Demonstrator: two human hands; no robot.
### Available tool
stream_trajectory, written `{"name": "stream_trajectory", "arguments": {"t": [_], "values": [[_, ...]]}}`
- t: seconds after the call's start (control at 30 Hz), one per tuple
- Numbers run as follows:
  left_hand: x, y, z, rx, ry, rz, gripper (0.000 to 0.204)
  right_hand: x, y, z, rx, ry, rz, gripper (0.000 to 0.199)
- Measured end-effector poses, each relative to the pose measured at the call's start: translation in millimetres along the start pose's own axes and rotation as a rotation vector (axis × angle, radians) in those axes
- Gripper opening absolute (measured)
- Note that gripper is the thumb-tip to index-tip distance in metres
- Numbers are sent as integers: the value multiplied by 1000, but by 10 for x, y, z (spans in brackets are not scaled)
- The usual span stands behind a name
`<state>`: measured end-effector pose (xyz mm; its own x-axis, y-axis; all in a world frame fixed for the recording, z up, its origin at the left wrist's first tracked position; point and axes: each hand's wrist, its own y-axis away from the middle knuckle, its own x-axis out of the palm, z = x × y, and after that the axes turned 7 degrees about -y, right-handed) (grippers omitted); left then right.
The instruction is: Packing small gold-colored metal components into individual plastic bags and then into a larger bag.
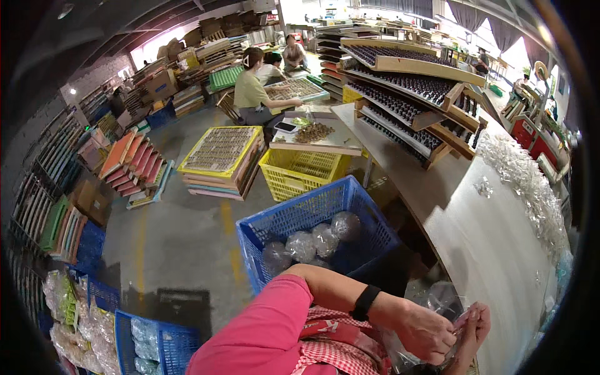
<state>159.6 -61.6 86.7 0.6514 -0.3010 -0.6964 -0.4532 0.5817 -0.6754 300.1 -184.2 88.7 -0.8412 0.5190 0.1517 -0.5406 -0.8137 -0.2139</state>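
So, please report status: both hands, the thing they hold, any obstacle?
Left hand with black wristband, right hand: close together, holding crinkled clear plastic film. Blue latticed plastic crate to the left; nothing visibly blocking the hands.

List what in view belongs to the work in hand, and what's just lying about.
In use:
left hand
right hand
clear plastic, held by both
blue crate, probably

Seemingly just lying about:
phone
yellow crate
stacked pink-orange trays

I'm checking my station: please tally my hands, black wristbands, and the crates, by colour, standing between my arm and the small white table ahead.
Hands: 2, left hand and right hand
Black wristband: 1
Blue crate: 1
Yellow crate: 1
Total: 5
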Motion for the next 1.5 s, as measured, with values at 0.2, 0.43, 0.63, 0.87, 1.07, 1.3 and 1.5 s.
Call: {"name": "stream_trajectory", "arguments": {"t": [0.2,0.43,0.63,0.87,1.07,1.3,1.5], "values": [[636,180,-369,-32,204,306,21,-261,-162,-155,-188,210,-509,24],[641,431,176,-139,378,608,22,-126,339,5,-168,529,-222,35],[1367,615,18,-207,550,850,24,459,494,7,-516,835,473,21],[2047,879,-456,-253,695,934,29,-14,1212,-743,-175,734,463,23],[2341,870,-718,-156,765,708,35,-239,1556,-858,-122,743,395,23],[2427,820,-829,-141,791,595,38,-436,1764,-1014,-97,758,339,23],[2540,699,-944,-190,812,599,38,-558,1946,-1136,-78,771,293,23]]}}
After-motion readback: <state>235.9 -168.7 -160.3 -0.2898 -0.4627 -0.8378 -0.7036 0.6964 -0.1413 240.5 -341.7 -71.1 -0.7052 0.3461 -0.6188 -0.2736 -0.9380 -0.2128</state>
